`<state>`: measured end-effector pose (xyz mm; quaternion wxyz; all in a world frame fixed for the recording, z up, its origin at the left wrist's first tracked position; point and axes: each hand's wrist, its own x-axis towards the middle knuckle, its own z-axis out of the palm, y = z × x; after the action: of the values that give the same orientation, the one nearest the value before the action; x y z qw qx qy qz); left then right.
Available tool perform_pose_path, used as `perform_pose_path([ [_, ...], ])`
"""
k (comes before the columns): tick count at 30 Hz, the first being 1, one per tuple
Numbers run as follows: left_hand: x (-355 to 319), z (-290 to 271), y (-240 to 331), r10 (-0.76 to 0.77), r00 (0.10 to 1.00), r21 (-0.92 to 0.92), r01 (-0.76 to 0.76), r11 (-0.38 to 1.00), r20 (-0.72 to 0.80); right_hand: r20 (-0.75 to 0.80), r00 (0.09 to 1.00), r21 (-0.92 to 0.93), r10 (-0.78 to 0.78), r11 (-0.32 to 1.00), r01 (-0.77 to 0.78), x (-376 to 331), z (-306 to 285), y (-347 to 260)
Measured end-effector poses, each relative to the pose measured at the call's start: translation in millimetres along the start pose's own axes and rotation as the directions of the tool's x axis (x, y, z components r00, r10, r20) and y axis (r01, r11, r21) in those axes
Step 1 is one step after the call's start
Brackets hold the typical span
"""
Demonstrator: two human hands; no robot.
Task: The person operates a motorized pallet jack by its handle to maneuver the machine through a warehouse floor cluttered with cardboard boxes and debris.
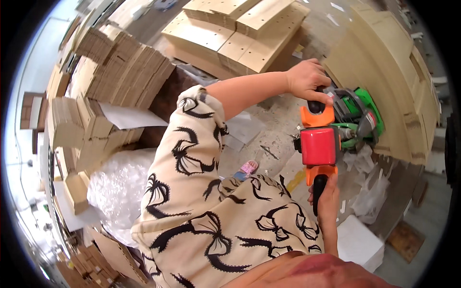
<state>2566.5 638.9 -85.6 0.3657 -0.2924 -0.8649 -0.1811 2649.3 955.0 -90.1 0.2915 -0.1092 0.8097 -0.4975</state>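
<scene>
Left hand (309, 80) and right hand (328, 196) grip a red tool (319, 147) — littered floor (277, 122), cardboard stacks (126, 72) leftward.

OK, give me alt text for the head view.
A person's left hand and right hand grip black handles on a red-and-orange device. A bow-print top fills the lower middle; cardboard stacks stand left, dark-dotted panels at top.

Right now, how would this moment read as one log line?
left grip: upper black handle; right grip: lower black handle; held: boxy red-and-orange tool; alongside: green-and-grey mechanism
</scene>
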Motion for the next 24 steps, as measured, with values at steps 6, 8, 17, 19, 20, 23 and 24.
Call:
perform_pose_path([
  [6, 8.3, 2.0, -7.5, -0.189, 0.981, 0.004, 0.190, 0.982, -0.048, 0.028, 0.999, 0.059, 0.035, 0.998, -0.037, 13.4, -3.7, -13.1],
  [8, 14.7, 7.7, -11.3, -0.278, 0.961, 0.011, 0.278, 0.960, -0.003, -0.024, 0.996, 0.104, 0.087, 0.991, -0.084, 12.7, -0.9, -23.2],
  [17, 22.2, 28.9, -66.0, -0.576, 0.798, 0.097, 0.568, 0.817, 0.177, 0.022, 0.998, 0.134, 0.058, 0.989, -0.060, 63.7, 21.2, -16.8],
  [19, 27.8, 39.3, -83.2, -0.650, 0.712, 0.127, 0.642, 0.756, 0.267, 0.002, 0.995, 0.081, 0.097, 0.992, -0.097, 77.4, 21.5, -15.6],
  [20, 36.0, 41.3, -86.0, -0.694, 0.641, 0.211, 0.666, 0.715, 0.328, -0.014, 0.997, -0.015, 0.072, 0.997, -0.072, 83.6, 20.1, -12.4],
  [23, 36.8, 54.0, -122.3, -0.713, 0.601, 0.330, 0.632, 0.701, 0.361, -0.060, 0.997, -0.179, -0.046, 0.983, 0.035, 97.5, 16.1, -22.5],
  [24, 54.4, 65.9, -122.8, -0.740, 0.529, 0.373, 0.643, 0.669, 0.415, -0.060, 0.994, -0.244, -0.087, 0.967, 0.069, 109.6, 4.9, -12.6],
])
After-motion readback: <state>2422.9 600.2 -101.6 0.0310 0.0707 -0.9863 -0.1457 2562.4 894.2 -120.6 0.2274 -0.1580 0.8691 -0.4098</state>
